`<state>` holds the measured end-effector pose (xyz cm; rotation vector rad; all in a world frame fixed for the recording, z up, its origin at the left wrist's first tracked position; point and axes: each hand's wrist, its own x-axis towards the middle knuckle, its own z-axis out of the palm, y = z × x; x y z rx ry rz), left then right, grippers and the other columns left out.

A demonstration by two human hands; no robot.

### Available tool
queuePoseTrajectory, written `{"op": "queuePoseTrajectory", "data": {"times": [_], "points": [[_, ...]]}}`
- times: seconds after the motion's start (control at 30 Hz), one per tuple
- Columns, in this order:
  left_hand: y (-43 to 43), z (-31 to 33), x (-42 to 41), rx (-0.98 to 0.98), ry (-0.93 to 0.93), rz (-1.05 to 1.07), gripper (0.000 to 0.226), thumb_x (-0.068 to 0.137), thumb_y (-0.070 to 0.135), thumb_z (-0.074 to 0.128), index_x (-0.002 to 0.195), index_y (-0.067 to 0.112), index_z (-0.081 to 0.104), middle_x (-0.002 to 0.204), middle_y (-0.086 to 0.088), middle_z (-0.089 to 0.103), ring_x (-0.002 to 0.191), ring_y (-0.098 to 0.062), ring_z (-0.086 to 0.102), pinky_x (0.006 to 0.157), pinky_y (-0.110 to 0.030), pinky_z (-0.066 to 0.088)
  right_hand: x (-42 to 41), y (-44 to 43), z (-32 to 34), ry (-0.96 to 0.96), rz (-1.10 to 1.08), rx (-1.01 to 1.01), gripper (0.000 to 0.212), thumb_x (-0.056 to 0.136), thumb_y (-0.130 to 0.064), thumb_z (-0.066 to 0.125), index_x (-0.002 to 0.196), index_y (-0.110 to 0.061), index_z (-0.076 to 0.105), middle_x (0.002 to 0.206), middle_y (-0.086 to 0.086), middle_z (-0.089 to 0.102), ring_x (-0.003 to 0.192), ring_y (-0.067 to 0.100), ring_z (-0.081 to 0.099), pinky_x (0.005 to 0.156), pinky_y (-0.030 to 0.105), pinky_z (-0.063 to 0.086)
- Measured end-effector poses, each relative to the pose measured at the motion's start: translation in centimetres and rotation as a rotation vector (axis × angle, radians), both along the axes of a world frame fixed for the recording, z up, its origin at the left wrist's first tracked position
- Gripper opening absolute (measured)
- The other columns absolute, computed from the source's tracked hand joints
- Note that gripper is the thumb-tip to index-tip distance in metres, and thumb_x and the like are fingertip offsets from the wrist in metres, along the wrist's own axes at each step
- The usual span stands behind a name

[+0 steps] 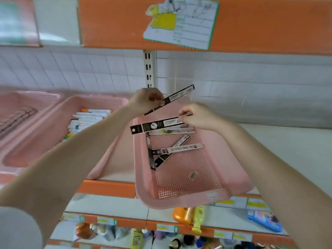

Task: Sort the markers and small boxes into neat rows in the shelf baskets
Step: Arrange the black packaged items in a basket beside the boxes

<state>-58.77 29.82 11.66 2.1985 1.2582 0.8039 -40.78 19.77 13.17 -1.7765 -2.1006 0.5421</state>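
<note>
My left hand (146,99) grips a long black slim box (177,97) that slants up to the right above the pink basket (237,169). My right hand (199,115) pinches the right end of another long black box (156,125), held level over the basket's far end. Several more slim boxes (177,150) lie crossed on the basket's perforated floor. A second pink basket (100,102) to the left holds a row of white markers (86,119).
A third pink basket (36,99) at far left holds dark items. The front basket overhangs the orange shelf edge (107,189). A white tiled wall stands behind, an orange shelf with a paper label (181,22) above. Lower shelves carry bottles and packs (188,216).
</note>
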Motion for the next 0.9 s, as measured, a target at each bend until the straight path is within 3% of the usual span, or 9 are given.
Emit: {"op": "queuePoseTrajectory", "data": {"times": [0.1, 0.17, 0.3, 0.4, 0.47, 0.53, 0.63, 0.77, 0.9], "points": [[-1.0, 0.8, -4.5, 0.003, -0.052, 0.096, 0.008, 0.083, 0.015, 0.067, 0.084, 0.022, 0.063, 0.075, 0.007, 0.064, 0.061, 0.0, 0.055, 0.057, -0.016, 0.042, -2.4, 0.7, 1.5, 0.031, 0.025, 0.026, 0.021, 0.094, -0.019, 0.054, 0.111, -0.015, 0.066, 0.103, -0.009, 0.06, 0.09, 0.012, 0.059, 0.078, 0.02, 0.036], [-1.7, 1.1, -8.7, 0.033, -0.067, 0.199, 0.006, 0.083, 0.017, 0.067, 0.085, 0.021, 0.064, 0.076, 0.006, 0.064, 0.066, -0.005, 0.056, 0.063, -0.021, 0.043, -5.4, 1.3, 1.7, 0.063, 0.056, 0.035, 0.019, 0.094, -0.019, 0.054, 0.109, -0.014, 0.066, 0.101, -0.005, 0.064, 0.084, 0.012, 0.061, 0.074, 0.023, 0.04], [-4.0, 1.7, -19.8, 0.044, -0.076, 0.396, 0.005, 0.083, 0.018, 0.069, 0.087, 0.016, 0.065, 0.071, 0.005, 0.064, 0.057, -0.003, 0.053, 0.058, -0.019, 0.045, -14.5, 3.4, 0.5, 0.1, 0.182, -0.019, 0.017, 0.093, -0.017, 0.056, 0.107, -0.013, 0.065, 0.087, -0.004, 0.066, 0.067, 0.003, 0.058, 0.069, 0.021, 0.048], [-7.2, 2.3, -29.6, 0.079, -0.047, 0.518, 0.008, 0.083, 0.012, 0.069, 0.09, 0.009, 0.068, 0.08, -0.001, 0.067, 0.061, 0.002, 0.056, 0.065, -0.016, 0.045, -23.1, 4.4, 0.4, 0.214, 0.242, -0.057, 0.017, 0.092, -0.015, 0.057, 0.105, -0.009, 0.066, 0.073, -0.006, 0.061, 0.065, 0.012, 0.057, 0.066, 0.029, 0.049], [-9.6, 2.6, -36.5, 0.084, -0.034, 0.611, 0.01, 0.083, 0.011, 0.069, 0.093, 0.008, 0.068, 0.078, 0.003, 0.066, 0.059, 0.005, 0.056, 0.064, -0.011, 0.047, -29.4, 4.2, 0.6, 0.275, 0.291, -0.06, 0.013, 0.093, -0.013, 0.054, 0.1, -0.009, 0.065, 0.071, -0.001, 0.061, 0.059, 0.013, 0.054, 0.056, 0.024, 0.046], [-11.5, 2.7, -43.3, 0.092, -0.04, 0.735, 0.013, 0.083, 0.012, 0.07, 0.096, 0.01, 0.069, 0.084, 0.001, 0.067, 0.068, -0.005, 0.061, 0.067, -0.012, 0.047, -35.5, 4.1, 0.7, 0.322, 0.334, -0.051, 0.011, 0.094, -0.011, 0.052, 0.096, -0.015, 0.062, 0.069, 0.001, 0.06, 0.053, 0.01, 0.05, 0.047, 0.016, 0.041], [-14.5, 2.0, -52.3, 0.083, -0.061, 0.871, 0.007, 0.083, 0.016, 0.069, 0.09, 0.014, 0.069, 0.083, -0.005, 0.069, 0.069, -0.013, 0.059, 0.067, -0.023, 0.047, -44.2, 4.3, 0.4, 0.346, 0.396, -0.029, 0.01, 0.091, -0.015, 0.055, 0.092, -0.019, 0.065, 0.071, 0.001, 0.067, 0.05, 0.007, 0.056, 0.05, 0.018, 0.045], [-18.0, 0.1, -61.0, 0.047, 0.044, 0.964, 0.008, 0.084, 0.022, 0.068, 0.09, 0.016, 0.069, 0.079, -0.001, 0.069, 0.065, -0.011, 0.059, 0.063, -0.02, 0.046, -53.4, 4.0, -0.7, 0.428, 0.426, -0.048, 0.015, 0.09, -0.011, 0.058, 0.08, -0.021, 0.062, 0.068, 0.001, 0.066, 0.039, -0.001, 0.055, 0.042, 0.014, 0.043], [-18.6, -1.9, -66.5, 0.006, 0.04, 0.981, 0.006, 0.084, 0.018, 0.067, 0.09, 0.017, 0.069, 0.072, 0.002, 0.066, 0.06, -0.013, 0.057, 0.059, -0.023, 0.046, -59.2, 4.5, -2.0, 0.45, 0.41, -0.076, 0.011, 0.09, -0.011, 0.059, 0.084, -0.02, 0.063, 0.065, -0.001, 0.066, 0.046, 0.009, 0.06, 0.05, 0.025, 0.051]]}}
